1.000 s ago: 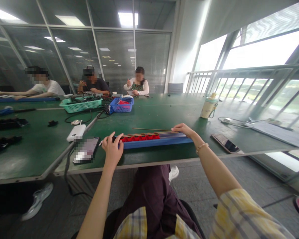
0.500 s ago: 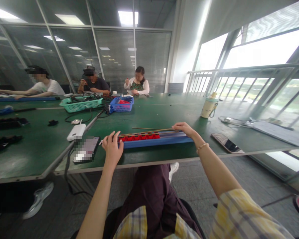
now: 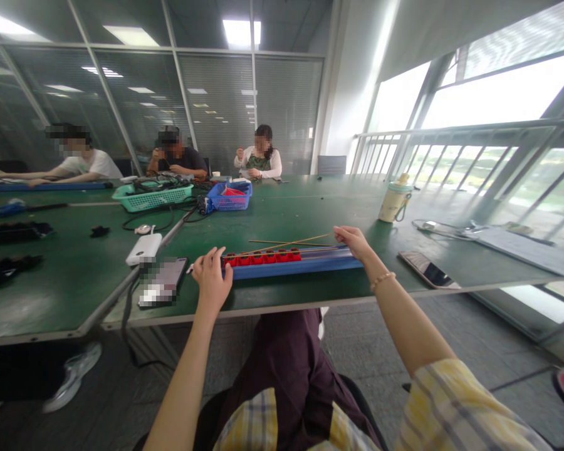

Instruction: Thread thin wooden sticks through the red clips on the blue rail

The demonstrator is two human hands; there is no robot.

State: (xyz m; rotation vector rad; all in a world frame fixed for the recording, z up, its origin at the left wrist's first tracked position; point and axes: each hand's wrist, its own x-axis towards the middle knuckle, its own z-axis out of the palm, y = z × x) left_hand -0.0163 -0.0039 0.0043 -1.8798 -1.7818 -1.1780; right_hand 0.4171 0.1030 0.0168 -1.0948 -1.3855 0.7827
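Head view. Fingers (image 3: 341, 231) of my right hand (image 3: 351, 240) pressed together, pinching the end of a thin stick (image 3: 317, 237). My left hand (image 3: 212, 277): fingers apart, bent over the left end of a long blue tray (image 3: 291, 270); cannot tell whether they grip anything beneath.

Tray lies lengthwise before me, near the front edge of the green table (image 3: 305, 216). Row of red cups (image 3: 269, 257) in its left and middle part. The thin stick slants over them, its right end held above the tray. Second stick (image 3: 263, 242) lies just behind the tray; the two cross in my line of sight.

Closest clutter is on the left: a phone (image 3: 175, 275) just beside my left hand, and a white charger (image 3: 143, 250) beyond it. On the right, another phone (image 3: 423, 269) near my forearm, papers (image 3: 526, 250) farther out, a cream bottle (image 3: 393, 203) standing upright behind.

Farther back: green basket (image 3: 155, 200) heaped with dark cables, blue basket (image 3: 228, 202) near it with something red inside, both well apart from the tray. Three people seated along the far side; the one in black (image 3: 190, 161) has a hand raised.
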